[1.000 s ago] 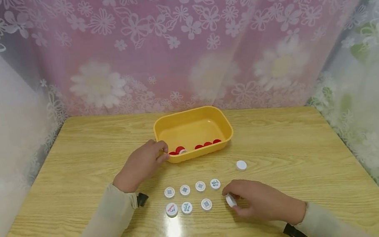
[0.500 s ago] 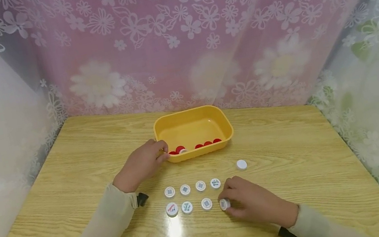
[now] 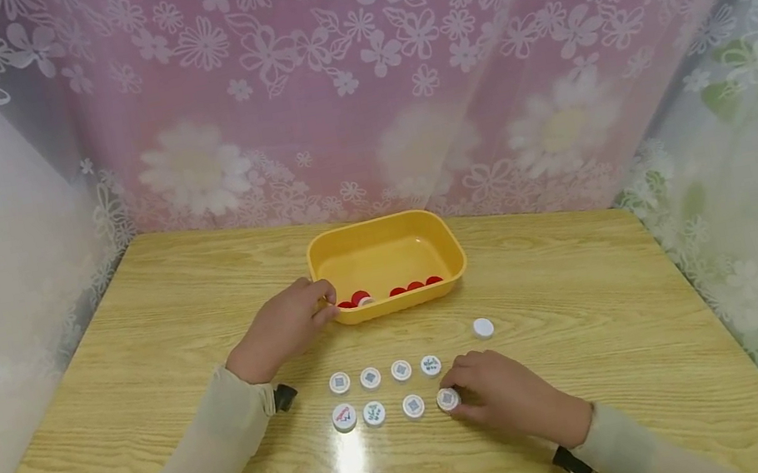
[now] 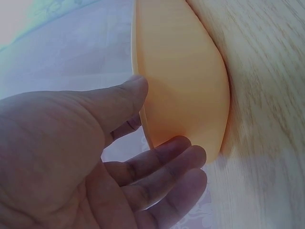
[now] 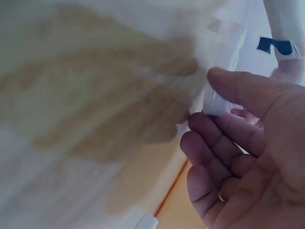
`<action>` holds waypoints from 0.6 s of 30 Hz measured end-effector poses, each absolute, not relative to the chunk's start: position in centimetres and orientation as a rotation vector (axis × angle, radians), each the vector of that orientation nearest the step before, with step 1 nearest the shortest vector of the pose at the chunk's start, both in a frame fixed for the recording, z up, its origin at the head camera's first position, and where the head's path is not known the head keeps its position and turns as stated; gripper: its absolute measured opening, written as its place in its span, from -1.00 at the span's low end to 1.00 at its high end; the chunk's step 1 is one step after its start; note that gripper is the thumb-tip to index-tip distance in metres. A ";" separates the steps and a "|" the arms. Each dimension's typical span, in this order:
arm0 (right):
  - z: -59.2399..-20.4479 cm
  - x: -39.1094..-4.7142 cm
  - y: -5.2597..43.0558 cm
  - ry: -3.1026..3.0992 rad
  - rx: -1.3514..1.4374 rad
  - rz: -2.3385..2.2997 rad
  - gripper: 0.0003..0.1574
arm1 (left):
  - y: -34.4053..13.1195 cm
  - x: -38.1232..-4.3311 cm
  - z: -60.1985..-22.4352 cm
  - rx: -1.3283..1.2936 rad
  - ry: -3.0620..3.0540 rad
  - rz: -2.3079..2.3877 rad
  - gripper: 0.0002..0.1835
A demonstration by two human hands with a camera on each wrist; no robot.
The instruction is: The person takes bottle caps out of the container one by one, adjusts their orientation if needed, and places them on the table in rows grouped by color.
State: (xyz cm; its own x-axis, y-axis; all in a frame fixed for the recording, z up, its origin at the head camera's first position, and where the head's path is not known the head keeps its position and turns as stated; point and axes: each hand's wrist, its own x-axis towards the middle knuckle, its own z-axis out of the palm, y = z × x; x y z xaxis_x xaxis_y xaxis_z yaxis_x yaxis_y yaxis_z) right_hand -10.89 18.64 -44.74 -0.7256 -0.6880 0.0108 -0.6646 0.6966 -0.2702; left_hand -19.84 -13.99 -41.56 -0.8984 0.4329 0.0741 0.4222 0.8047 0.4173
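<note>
Head view: R hand (image 3: 501, 392) has a printed cap (image 3: 447, 399) pinched btwn thumb and fingertips, flat on the tabletop (image 3: 588, 301), print up, at the R end of the near row (image 3: 413, 407). R wrist cam agrees: white edge btwn thumb and index, other fingers bent, bg blurry. Cap's round, so no long axis to line up w/; it sits right at the fingertips, on the hand's L side. Far row (image 3: 370, 377) runs just beyond, approx parallel; its R-end cap (image 3: 430, 365) is nr the fingers, apparently not touching.

Key relation, I'd judge: the lone white cap (image 3: 483, 328). It's off both rows, beyond and to the R of the held one, past the knuckles. Plain face up, no print visible. R hand is much nearer; a reach there would prob. go fwd + R from the current grip.

L hand (image 3: 285, 329) is well apart, pinching the rim of the yellow tray (image 3: 383, 257) at its near-L corner. Tray's long axis runs approx L–R, beyond the rows. Inside, red pieces (image 3: 416, 286) lie along the near wall; count unsure, wall hides parts.
</note>
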 end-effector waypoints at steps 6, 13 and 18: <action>-44.3 -11.6 19.4 2.798 -1.074 -0.414 -0.68 | -14.0 -20.0 -41.6 0.691 2.950 0.687 -0.84; -44.5 -15.4 22.5 3.069 -0.841 -0.278 -0.54 | -14.2 -20.0 -41.7 0.671 2.950 0.688 -0.84; -45.1 -15.8 22.7 3.006 -0.868 -0.237 -0.71 | -14.2 -20.0 -41.5 0.684 2.938 0.688 -0.84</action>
